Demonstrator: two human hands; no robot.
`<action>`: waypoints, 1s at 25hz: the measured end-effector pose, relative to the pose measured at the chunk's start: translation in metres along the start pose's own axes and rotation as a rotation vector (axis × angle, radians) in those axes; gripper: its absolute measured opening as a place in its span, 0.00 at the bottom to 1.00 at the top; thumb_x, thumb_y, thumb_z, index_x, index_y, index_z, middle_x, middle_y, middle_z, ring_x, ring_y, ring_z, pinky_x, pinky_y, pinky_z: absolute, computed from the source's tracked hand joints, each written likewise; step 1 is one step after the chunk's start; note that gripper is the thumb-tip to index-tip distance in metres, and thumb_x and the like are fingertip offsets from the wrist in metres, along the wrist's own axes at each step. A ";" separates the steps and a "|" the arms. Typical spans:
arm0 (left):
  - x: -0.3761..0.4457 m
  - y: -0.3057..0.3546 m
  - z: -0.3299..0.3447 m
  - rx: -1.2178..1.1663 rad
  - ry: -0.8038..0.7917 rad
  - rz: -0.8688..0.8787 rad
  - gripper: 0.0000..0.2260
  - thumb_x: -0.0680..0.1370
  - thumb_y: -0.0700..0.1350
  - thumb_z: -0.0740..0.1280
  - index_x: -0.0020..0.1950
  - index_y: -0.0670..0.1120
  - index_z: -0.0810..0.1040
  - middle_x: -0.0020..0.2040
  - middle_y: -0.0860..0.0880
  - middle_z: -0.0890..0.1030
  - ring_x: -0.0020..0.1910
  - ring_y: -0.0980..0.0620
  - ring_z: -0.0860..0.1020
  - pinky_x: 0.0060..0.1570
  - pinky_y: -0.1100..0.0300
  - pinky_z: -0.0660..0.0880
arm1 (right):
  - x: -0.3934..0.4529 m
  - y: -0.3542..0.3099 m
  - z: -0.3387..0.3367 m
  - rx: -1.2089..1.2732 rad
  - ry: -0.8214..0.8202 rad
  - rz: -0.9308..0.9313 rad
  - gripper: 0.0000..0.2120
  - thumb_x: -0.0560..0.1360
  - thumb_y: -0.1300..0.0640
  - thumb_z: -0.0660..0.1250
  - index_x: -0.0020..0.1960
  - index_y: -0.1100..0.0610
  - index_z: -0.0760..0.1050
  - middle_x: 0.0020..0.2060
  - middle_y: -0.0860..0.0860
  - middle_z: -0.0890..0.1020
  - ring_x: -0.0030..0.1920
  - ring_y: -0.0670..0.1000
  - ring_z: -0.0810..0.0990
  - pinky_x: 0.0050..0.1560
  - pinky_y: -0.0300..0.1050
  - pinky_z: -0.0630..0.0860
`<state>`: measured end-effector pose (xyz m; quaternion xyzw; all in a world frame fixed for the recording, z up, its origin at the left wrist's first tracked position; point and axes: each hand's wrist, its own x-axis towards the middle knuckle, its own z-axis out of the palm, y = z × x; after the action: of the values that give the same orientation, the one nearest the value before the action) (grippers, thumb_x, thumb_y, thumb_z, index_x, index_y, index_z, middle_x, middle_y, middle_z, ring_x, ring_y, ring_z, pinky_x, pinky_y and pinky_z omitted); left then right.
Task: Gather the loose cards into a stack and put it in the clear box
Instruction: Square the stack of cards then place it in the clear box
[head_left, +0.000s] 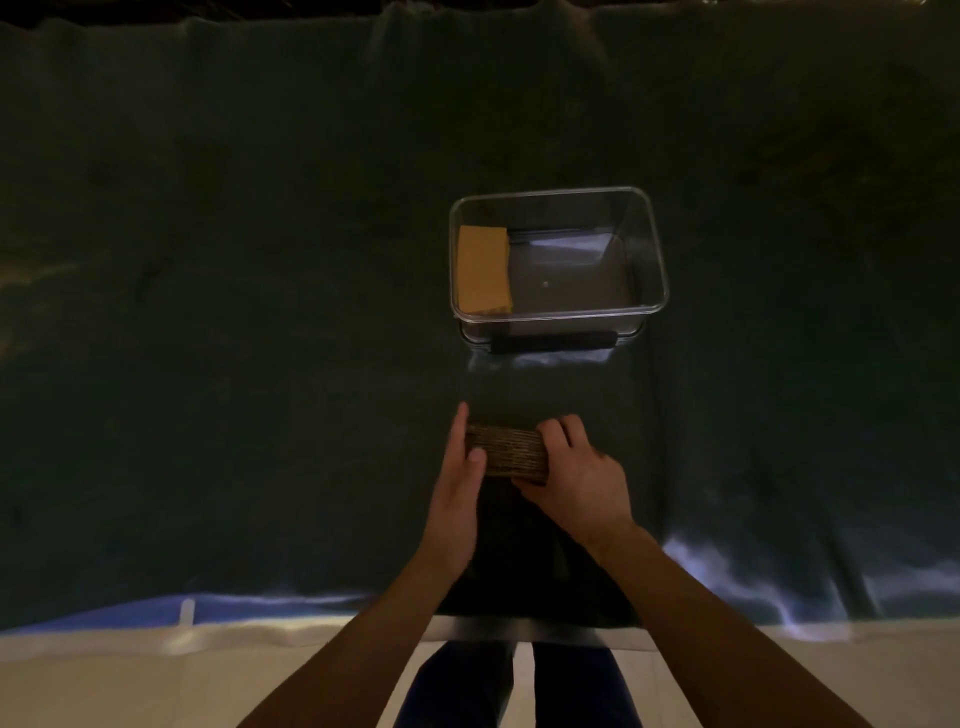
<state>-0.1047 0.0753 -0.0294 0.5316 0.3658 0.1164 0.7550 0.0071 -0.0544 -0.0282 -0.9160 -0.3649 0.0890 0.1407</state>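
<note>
A thick stack of brown cards (511, 451) stands on its edge on the dark cloth, a little below the frame's centre. My left hand (460, 478) presses flat against its left end, and my right hand (571, 470) clasps its right end with fingers curled over the top. Both hands squeeze the stack between them. The clear box (649, 249) sits open beyond the stack, farther from me. A tan stack of cards (483, 270) lies flat in the box's left side.
A dark green cloth (234, 312) covers the table to all sides. Its near edge (311, 608) runs just in front of my legs. A black clip shows on the box's near wall (553, 343).
</note>
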 end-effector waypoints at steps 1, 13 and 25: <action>0.001 0.001 0.001 -0.044 0.014 -0.023 0.25 0.82 0.56 0.58 0.79 0.54 0.63 0.71 0.64 0.72 0.71 0.64 0.70 0.71 0.62 0.66 | 0.000 -0.001 0.000 -0.008 0.003 -0.002 0.26 0.64 0.42 0.75 0.53 0.53 0.70 0.54 0.52 0.76 0.34 0.52 0.81 0.26 0.44 0.75; 0.013 0.029 -0.007 0.118 -0.156 -0.163 0.15 0.78 0.48 0.66 0.64 0.58 0.76 0.67 0.50 0.77 0.59 0.61 0.79 0.57 0.65 0.72 | 0.014 -0.003 -0.031 0.018 -0.264 0.027 0.29 0.66 0.37 0.69 0.63 0.43 0.66 0.55 0.47 0.77 0.49 0.52 0.81 0.46 0.49 0.78; 0.012 0.181 0.002 0.586 -0.371 0.209 0.24 0.62 0.49 0.79 0.52 0.65 0.74 0.56 0.56 0.80 0.56 0.58 0.79 0.49 0.60 0.80 | 0.047 -0.028 -0.176 0.342 -0.254 -0.030 0.29 0.62 0.38 0.74 0.60 0.43 0.70 0.52 0.44 0.80 0.47 0.44 0.80 0.45 0.46 0.80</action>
<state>-0.0560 0.1545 0.1263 0.7719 0.1843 -0.0153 0.6082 0.0699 -0.0364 0.1438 -0.8547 -0.3729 0.2621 0.2485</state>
